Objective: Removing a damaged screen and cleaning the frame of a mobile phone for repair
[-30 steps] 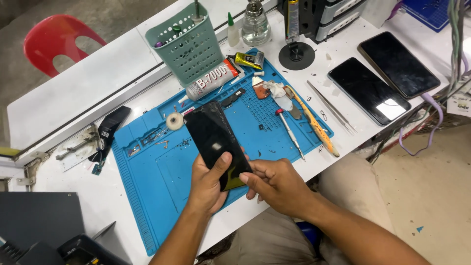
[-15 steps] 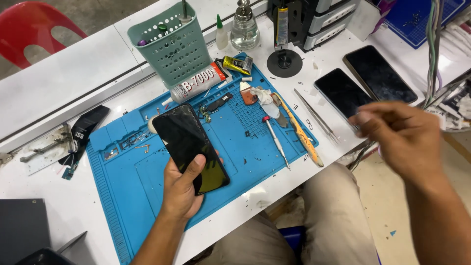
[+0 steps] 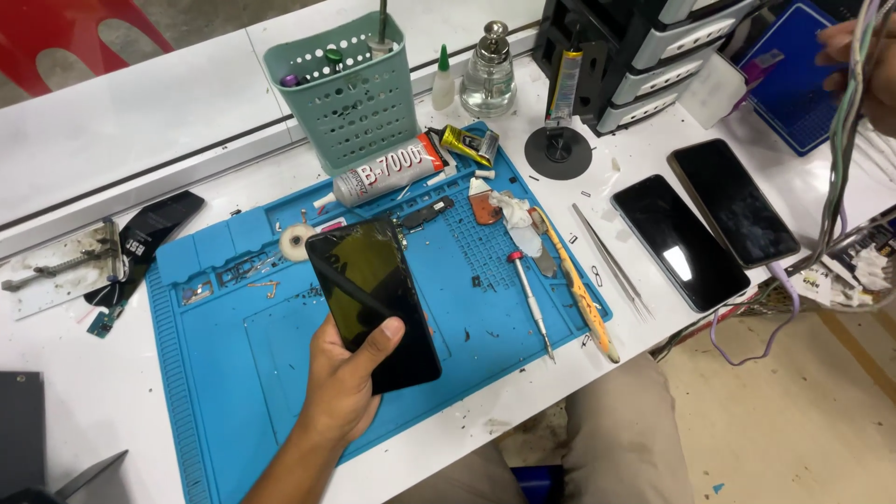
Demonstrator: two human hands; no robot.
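Your left hand (image 3: 347, 387) grips a black phone (image 3: 373, 301) from below, thumb on its cracked screen, holding it over the blue mat (image 3: 233, 373) on the table (image 3: 140, 112). Your right hand (image 3: 863, 56) is at the top right edge, fingers closed around a bundle of cables (image 3: 840, 159), well apart from the phone.

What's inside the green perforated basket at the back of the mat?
In the green basket, only tops show: a thin metal rod rising past the rim, a purple cap and a dark green cap. The wall hides their lower parts.
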